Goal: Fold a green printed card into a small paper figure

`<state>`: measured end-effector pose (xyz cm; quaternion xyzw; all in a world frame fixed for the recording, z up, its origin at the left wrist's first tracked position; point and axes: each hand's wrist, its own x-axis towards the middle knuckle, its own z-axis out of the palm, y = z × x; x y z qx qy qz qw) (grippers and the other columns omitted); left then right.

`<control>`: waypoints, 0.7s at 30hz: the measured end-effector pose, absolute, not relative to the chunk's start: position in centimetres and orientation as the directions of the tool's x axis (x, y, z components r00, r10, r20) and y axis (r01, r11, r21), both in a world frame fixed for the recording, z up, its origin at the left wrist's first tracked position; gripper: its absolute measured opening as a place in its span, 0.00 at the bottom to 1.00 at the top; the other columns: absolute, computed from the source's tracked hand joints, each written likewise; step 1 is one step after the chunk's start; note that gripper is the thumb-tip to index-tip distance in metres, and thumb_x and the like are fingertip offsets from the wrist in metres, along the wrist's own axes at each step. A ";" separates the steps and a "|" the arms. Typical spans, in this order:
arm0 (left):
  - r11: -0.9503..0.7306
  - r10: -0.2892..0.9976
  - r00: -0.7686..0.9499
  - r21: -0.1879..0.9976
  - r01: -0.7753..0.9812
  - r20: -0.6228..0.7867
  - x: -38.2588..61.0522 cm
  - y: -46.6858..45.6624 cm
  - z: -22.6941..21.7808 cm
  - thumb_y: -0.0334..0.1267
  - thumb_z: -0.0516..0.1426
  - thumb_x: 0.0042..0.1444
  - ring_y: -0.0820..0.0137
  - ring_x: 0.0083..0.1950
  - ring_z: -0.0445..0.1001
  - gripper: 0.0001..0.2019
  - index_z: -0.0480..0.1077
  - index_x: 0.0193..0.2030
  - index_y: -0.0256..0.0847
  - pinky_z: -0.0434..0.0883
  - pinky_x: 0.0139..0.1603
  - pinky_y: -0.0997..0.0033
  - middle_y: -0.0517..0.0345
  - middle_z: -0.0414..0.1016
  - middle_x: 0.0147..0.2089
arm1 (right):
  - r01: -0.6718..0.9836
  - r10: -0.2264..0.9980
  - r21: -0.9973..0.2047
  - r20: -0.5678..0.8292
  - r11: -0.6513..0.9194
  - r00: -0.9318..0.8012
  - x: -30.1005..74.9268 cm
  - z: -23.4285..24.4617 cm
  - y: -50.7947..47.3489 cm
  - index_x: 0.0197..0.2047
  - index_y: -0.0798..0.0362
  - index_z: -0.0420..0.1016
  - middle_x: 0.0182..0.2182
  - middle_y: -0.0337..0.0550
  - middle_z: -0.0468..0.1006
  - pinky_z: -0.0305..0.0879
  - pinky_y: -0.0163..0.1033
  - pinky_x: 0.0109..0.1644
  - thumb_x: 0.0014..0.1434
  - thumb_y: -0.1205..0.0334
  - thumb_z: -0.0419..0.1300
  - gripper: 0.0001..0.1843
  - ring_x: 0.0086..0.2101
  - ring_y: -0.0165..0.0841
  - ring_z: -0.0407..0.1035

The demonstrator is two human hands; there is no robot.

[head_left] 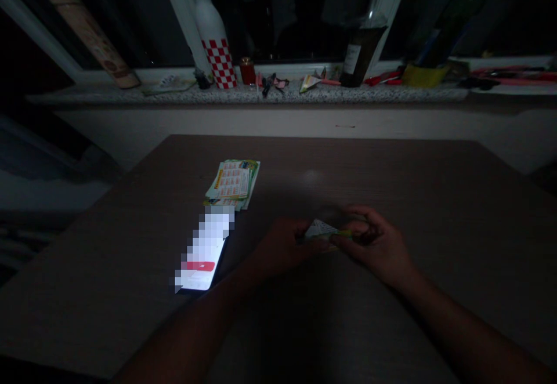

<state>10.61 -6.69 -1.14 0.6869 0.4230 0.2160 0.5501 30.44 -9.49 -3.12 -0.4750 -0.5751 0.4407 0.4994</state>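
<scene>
Between my two hands is a small folded piece of printed paper (321, 228), whitish with a green and yellow edge and a pointed top. My left hand (285, 243) grips its left side, with the thumb along the lower edge. From the right, my right hand (376, 245) pinches the other end between thumb and fingers. Dim light hides the exact folds. A stack of printed paper leaflets (232, 181) lies farther back on the left. Closer to me, beside my left forearm, a phone (202, 256) lies with its screen lit.
The brown table (391, 169) reaches to the wall below a window. On the granite sill (287, 95) stand a red-checked white bottle (217, 53), a small amber jar (247, 72), a dark packet (359, 56), a green bottle (452, 18) and a tall patterned cylinder (93, 39).
</scene>
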 end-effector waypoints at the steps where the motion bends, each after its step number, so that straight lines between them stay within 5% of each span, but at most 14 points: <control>1: -0.020 0.832 0.525 0.937 0.350 -0.179 10.8 -6.8 -1.3 0.48 0.58 0.53 0.71 0.34 0.70 0.16 0.74 0.39 0.36 0.62 0.32 0.76 0.58 0.75 0.34 | 0.123 0.982 -0.975 0.179 0.185 -0.062 30.4 -3.3 -9.6 0.46 0.50 0.67 0.24 0.34 0.77 0.67 0.30 0.24 0.48 0.64 0.67 0.22 0.22 0.28 0.72; 6: 0.071 0.838 0.492 0.942 0.328 -0.235 10.8 -6.6 -2.0 0.46 0.58 0.54 0.73 0.30 0.68 0.15 0.75 0.38 0.36 0.62 0.30 0.77 0.59 0.75 0.31 | 0.309 0.891 -0.845 0.455 0.436 -0.011 30.6 -3.3 -9.5 0.41 0.50 0.73 0.29 0.38 0.80 0.72 0.34 0.33 0.51 0.66 0.66 0.14 0.28 0.30 0.75; 10: 0.079 0.836 0.504 0.956 0.283 -0.218 10.5 -6.3 -1.7 0.46 0.58 0.53 0.74 0.29 0.67 0.15 0.75 0.39 0.36 0.61 0.29 0.77 0.58 0.75 0.31 | 0.449 0.762 -0.647 0.634 0.617 -0.134 31.0 -2.6 -9.2 0.39 0.51 0.77 0.35 0.44 0.80 0.74 0.37 0.40 0.52 0.70 0.65 0.09 0.35 0.33 0.76; 21: 0.050 0.840 0.508 0.959 0.280 -0.192 10.5 -6.8 -1.4 0.48 0.58 0.53 0.74 0.30 0.68 0.15 0.76 0.37 0.37 0.61 0.30 0.77 0.59 0.75 0.31 | 0.456 0.720 -0.577 0.646 0.677 -0.252 31.0 -2.4 -9.4 0.43 0.55 0.78 0.38 0.48 0.79 0.74 0.37 0.39 0.55 0.70 0.63 0.11 0.37 0.34 0.75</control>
